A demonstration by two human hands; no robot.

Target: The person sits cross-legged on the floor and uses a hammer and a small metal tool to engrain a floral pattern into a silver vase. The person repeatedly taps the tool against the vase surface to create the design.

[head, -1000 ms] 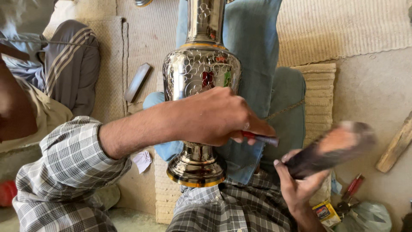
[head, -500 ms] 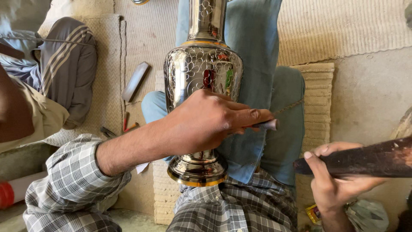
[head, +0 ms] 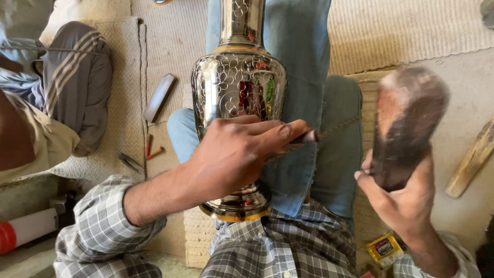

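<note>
Close below my face, my right hand (head: 406, 198) is clenched around a dark, worn wooden mallet (head: 406, 126), its blurred head raised above my fingers. Left of it, my left hand (head: 239, 154) pinches a thin metal chisel (head: 309, 137) against the engraved silver-coloured metal vase (head: 239, 85) with a gold-rimmed base, which rests on my blue-jeaned legs (head: 303, 62) beyond my knuckles.

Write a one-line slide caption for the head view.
Left hand steadies a chisel against an engraved metal vase; right hand raises a wooden mallet.
</note>
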